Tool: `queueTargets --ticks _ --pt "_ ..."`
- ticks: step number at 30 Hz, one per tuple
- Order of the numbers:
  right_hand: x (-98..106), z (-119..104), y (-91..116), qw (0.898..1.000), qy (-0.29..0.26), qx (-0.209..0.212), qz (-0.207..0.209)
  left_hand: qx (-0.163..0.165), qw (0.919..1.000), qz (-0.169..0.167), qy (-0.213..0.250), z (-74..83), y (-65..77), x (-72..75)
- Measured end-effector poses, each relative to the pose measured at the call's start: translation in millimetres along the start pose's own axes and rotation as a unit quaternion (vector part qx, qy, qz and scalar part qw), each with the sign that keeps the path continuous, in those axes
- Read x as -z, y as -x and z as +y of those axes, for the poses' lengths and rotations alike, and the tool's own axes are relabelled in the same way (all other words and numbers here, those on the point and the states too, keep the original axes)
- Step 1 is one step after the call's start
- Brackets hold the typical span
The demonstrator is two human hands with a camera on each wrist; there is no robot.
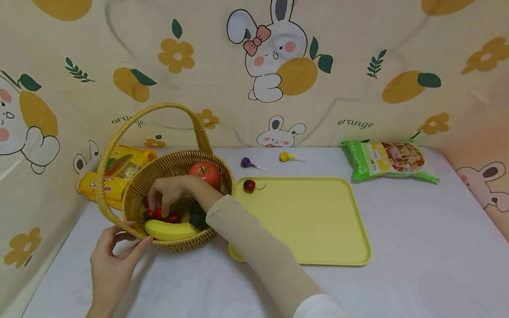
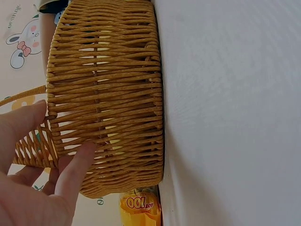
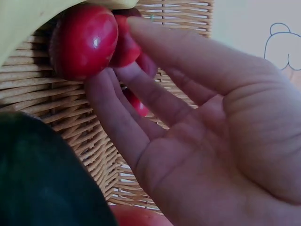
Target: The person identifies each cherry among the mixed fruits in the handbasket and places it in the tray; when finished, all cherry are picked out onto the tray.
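My left hand [image 1: 115,255] grips the near-left rim of a wicker basket [image 1: 139,185], thumb on the outer weave and fingers at the handle's base. Inside the basket, my right hand [image 1: 170,192] reaches down with its fingers curled. Its thumb and fingers pinch a red cherry [image 3: 126,47], part of which they cover. Right beside it is another shiny cherry [image 3: 89,42], with more red fruit behind the fingers. A banana [image 1: 169,230] lies along the basket's near side, a dark green fruit [image 1: 198,217] to its right, and a red apple-like fruit [image 1: 205,173] at the back.
Right of the basket lies a yellow tray [image 1: 303,221] with a stemmed cherry [image 1: 249,185] in its far-left corner. Behind it are a purple lollipop [image 1: 246,163] and a yellow lollipop [image 1: 285,156]. A green snack bag [image 1: 387,161] lies back right; a yellow package [image 1: 110,188] is left of the basket.
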State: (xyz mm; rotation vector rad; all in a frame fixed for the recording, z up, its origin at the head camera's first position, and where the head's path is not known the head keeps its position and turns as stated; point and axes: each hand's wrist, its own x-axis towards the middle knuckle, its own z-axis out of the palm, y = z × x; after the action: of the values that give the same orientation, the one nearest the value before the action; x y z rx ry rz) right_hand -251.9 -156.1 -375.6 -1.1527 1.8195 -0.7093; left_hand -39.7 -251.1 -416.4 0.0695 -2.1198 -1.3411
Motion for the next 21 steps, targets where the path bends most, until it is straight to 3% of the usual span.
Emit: queueTargets --ticks 7,15,21 --pt "-0.4 -1.8 2.2 0.999 -0.039 -0.011 -0.024 0.006 1.0 0.002 0.004 0.1 0.2 -0.5" --pt "0.5 0.2 2.9 0.999 -0.006 0.021 -0.027 0.01 0.9999 0.006 0.0 -0.6 0.6 -1.3" --pt "3.1 -2.0 3.0 0.998 -0.033 0.035 -0.036 0.013 0.9999 0.008 0.008 -0.2 0.8 -1.2"
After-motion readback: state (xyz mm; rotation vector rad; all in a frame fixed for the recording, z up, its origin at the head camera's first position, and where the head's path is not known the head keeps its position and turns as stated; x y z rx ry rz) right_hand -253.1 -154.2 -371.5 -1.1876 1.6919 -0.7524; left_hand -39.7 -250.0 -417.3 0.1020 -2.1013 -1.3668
